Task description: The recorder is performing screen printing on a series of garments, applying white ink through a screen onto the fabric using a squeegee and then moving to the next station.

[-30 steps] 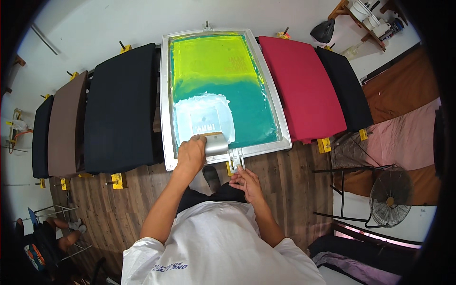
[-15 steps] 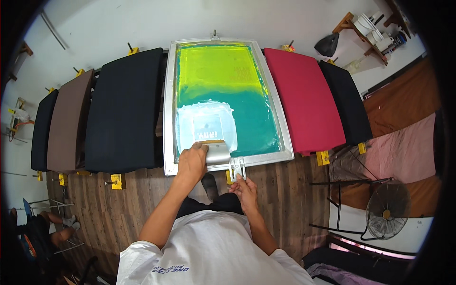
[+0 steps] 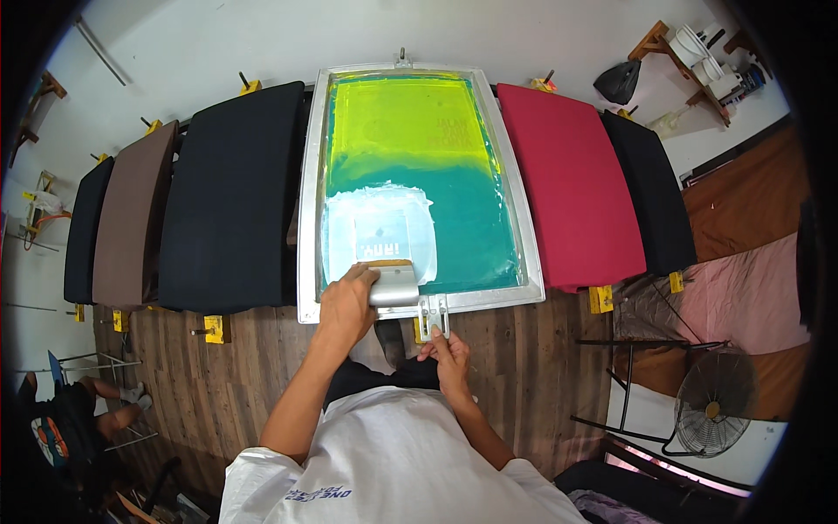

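A screen printing screen in an aluminium frame [image 3: 309, 192] carries bright yellow-green ink on its far half, teal [image 3: 467, 227] below, and a white ink patch [image 3: 367, 218] at the near left. My left hand [image 3: 346, 310] grips a silver squeegee [image 3: 393, 285] with a wooden edge, lying over the near edge of the white patch. At the frame's front centre is a slotted metal bracket [image 3: 434, 316] above a yellow block. My right hand [image 3: 447, 360] is just below it, thumb touching the bracket and fingers curled in beneath; what the fingertips grip is partly hidden.
Fabric-covered boards flank the screen, dark [image 3: 227, 192], brown [image 3: 131, 218] and red [image 3: 572, 183]. A standing fan [image 3: 711, 402] is at the right, wall shelves with containers [image 3: 698, 65] at upper right. A seated person [image 3: 70, 419] is at lower left, over the wooden floor [image 3: 201, 393].
My right hand's fingers, spread more one second ago, are now curled closer under the bracket. My left hand and squeegee stay at the same place on the screen; the view has shifted slightly.
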`<state>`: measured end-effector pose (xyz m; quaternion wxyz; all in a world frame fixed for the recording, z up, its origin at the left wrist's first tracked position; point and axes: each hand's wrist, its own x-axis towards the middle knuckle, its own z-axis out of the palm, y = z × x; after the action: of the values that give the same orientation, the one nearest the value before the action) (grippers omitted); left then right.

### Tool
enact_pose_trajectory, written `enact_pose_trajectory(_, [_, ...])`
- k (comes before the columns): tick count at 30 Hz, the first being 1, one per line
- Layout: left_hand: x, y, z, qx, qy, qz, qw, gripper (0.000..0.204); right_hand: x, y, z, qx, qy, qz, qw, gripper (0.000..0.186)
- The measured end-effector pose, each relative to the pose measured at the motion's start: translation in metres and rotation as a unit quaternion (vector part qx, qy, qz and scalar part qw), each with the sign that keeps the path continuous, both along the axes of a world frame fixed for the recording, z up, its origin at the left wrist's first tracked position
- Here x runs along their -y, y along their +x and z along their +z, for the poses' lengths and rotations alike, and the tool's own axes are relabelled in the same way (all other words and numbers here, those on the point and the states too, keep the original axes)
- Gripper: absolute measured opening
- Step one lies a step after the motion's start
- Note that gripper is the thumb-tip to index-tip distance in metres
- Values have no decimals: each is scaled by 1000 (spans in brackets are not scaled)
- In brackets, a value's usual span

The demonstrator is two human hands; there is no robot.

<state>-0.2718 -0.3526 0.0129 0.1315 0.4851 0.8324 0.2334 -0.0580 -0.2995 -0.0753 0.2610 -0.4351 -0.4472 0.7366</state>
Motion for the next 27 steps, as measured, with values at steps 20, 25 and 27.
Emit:
enact_pose_trajectory(20, [3,1,0,52,17,-2,998,55,9,-6,-3,60,55,-39,996,35])
enact_pose_trajectory(25, [2,-8,-4,26,-14,-53,998,53,19,-14,-1,98,84,-89,988,36])
enact_pose_trajectory(27, [3,-8,-11,-26,-2,-79,997,42,22,-16,-4,91,97,-95,987,35])
